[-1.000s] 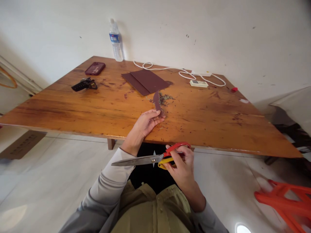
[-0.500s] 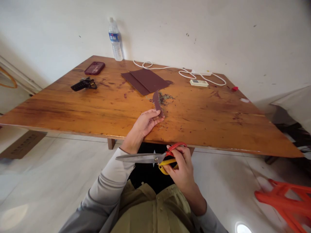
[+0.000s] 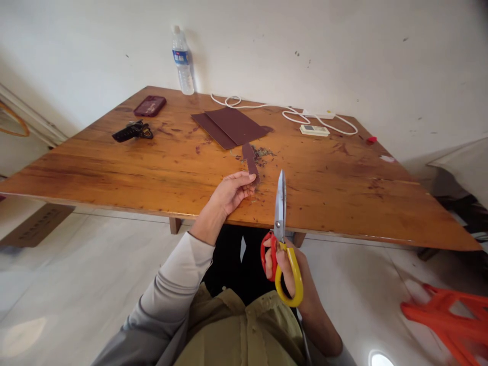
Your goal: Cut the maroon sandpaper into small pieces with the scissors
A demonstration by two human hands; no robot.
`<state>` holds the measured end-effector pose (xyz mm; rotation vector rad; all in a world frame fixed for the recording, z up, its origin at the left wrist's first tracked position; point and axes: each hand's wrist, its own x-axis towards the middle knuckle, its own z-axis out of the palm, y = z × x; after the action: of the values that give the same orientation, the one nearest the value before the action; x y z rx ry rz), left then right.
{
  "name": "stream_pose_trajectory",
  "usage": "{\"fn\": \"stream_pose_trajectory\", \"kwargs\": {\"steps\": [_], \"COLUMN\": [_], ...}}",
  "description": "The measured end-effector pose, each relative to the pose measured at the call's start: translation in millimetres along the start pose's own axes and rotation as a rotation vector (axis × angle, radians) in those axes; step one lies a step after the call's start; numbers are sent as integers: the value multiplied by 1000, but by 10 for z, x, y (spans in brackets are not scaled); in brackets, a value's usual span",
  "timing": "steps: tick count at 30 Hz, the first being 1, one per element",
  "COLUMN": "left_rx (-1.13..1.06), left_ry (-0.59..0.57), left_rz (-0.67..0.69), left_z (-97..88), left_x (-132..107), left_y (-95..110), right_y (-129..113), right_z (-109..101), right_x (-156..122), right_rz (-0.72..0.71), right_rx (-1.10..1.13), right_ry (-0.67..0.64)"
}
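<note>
My left hand (image 3: 235,192) pinches the lower end of a narrow maroon strip (image 3: 250,160), a sheet-like piece with a jagged left edge, over the table's front part. Beyond the strip lies a small heap of dark clippings (image 3: 263,153). My right hand (image 3: 286,264) holds a pair of scissors (image 3: 281,213) with one red and one yellow handle, in front of the table edge. The closed blades point away from me, over the table edge and to the right of the strip, apart from it. Two overlapping maroon sheets (image 3: 236,126) lie farther back.
On the wooden table (image 3: 152,173) are a maroon phone (image 3: 150,105), a black bundle (image 3: 132,131), a water bottle (image 3: 183,66), a white cable (image 3: 263,105) and a small white device (image 3: 314,130). An orange stool (image 3: 446,315) stands on the floor at right.
My right hand has turned the scissors from pointing left to pointing away from me, blades now over the table edge. The strip in my left hand has tilted slightly; that hand has barely moved.
</note>
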<state>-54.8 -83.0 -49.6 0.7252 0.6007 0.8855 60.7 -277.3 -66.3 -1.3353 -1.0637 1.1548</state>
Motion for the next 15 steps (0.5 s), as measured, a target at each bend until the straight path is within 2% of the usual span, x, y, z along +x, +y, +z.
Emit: {"fn": "stream_pose_trajectory", "kwargs": {"steps": [7, 15], "left_rx": [27, 45], "left_ry": [-11, 3], "left_rz": [28, 53], "left_z": [7, 46], "left_x": [-3, -22], "left_y": [-11, -15], "right_y": [209, 407], "right_z": [-30, -82], "right_x": [-32, -94], "right_rz": [93, 109], "right_rx": [30, 27], "right_ry": [-174, -147]}}
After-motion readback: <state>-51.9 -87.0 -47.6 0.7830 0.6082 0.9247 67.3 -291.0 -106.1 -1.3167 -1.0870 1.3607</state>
